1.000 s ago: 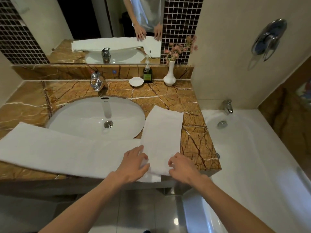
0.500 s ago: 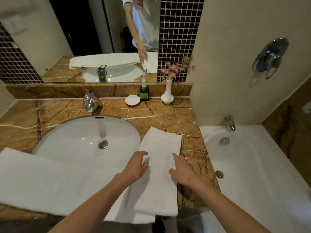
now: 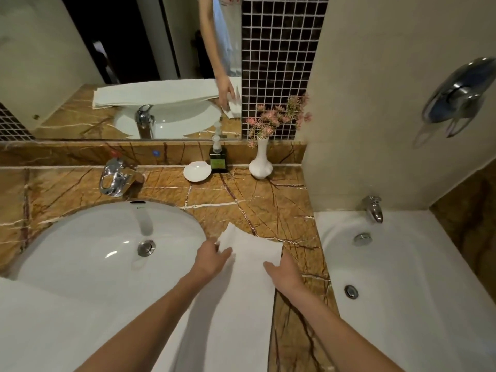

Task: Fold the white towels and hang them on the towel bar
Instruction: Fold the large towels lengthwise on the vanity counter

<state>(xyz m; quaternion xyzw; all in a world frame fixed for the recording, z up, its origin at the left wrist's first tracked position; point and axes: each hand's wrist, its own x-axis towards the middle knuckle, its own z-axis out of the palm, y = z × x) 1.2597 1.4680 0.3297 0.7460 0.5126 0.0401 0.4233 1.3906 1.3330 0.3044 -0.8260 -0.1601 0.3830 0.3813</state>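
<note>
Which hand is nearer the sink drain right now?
Left. The left hand is just right of the sink drain; the right hand lies farther right, across the towel.

White towel (image 3: pixel 241 304), folded to a long narrow strip, lies flat on counter (image 3: pixel 268 210) right of sink (image 3: pixel 94 251), running away from viewer. Far left corner lifted, curled off surface. Wider white cloth (image 3: pixel 53 331) spreads lower left over sink front; join unclear.

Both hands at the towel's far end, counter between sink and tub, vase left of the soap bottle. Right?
No: the head view shows the vase right of the soap bottle, not left. Left hand and right hand are at the far end of the towel, on the counter between sink and tub.
</note>
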